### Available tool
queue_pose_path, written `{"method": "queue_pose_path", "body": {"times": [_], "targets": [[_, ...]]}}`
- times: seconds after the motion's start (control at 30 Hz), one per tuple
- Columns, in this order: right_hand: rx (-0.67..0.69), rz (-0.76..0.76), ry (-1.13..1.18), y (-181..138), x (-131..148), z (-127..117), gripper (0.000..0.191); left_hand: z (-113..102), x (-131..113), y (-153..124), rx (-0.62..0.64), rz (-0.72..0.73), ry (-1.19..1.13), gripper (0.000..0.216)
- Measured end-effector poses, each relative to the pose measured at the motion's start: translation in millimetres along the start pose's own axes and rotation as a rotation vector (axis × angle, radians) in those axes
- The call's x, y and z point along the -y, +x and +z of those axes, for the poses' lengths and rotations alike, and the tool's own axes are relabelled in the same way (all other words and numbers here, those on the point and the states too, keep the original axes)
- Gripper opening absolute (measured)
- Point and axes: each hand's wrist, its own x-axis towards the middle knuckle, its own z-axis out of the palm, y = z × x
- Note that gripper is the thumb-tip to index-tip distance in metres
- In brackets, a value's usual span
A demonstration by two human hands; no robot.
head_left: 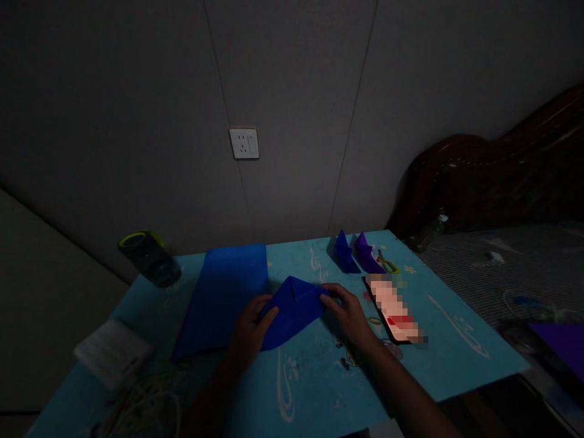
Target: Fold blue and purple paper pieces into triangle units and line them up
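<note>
A folded blue paper piece [294, 307] with a pointed top lies in the middle of a light blue table [456, 347]. My left hand [250, 331] pinches its left edge with fingers closed on the paper. My right hand [349, 310] grips its right corner, fingers curled over the fold. A stack of flat blue paper sheets [223, 295] lies just left of the hands. Two finished folded paper boats, one blue [344, 252] and one purple [367, 255], stand at the table's far edge.
A phone [395, 310] lies right of my right hand. A dark jar with a green rim [148, 258] stands at the far left corner. A white packet [112, 353] and pale cords [146, 401] lie front left. A bed with a dark headboard [493, 176] is on the right; a wall socket [244, 143] is behind.
</note>
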Motion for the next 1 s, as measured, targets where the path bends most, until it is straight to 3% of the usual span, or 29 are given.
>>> {"method": "queue_pose_path", "body": {"times": [0.13,0.23,0.37,0.5,1.0], "targets": [[0.033,0.141,0.110,-0.5,1.0,-0.6,0.026,-3.2,0.7,2.4,-0.010,0.024,0.041,0.033],[-0.033,0.201,0.178,0.1,3.8,-0.9,0.030,-4.5,0.4,5.6,-0.031,0.057,0.026,0.035],[-0.136,0.256,0.219,3.2,7.6,-3.7,0.037,-4.4,-0.5,8.7,-0.144,0.106,0.007,0.044],[-0.153,0.295,0.264,5.6,8.7,-3.9,0.040,-4.4,0.6,10.3,-0.222,0.080,-0.028,0.047],[-0.163,0.209,0.270,2.1,7.7,0.5,0.034,-2.6,3.1,12.0,-0.075,-0.048,-0.168,0.047]]}}
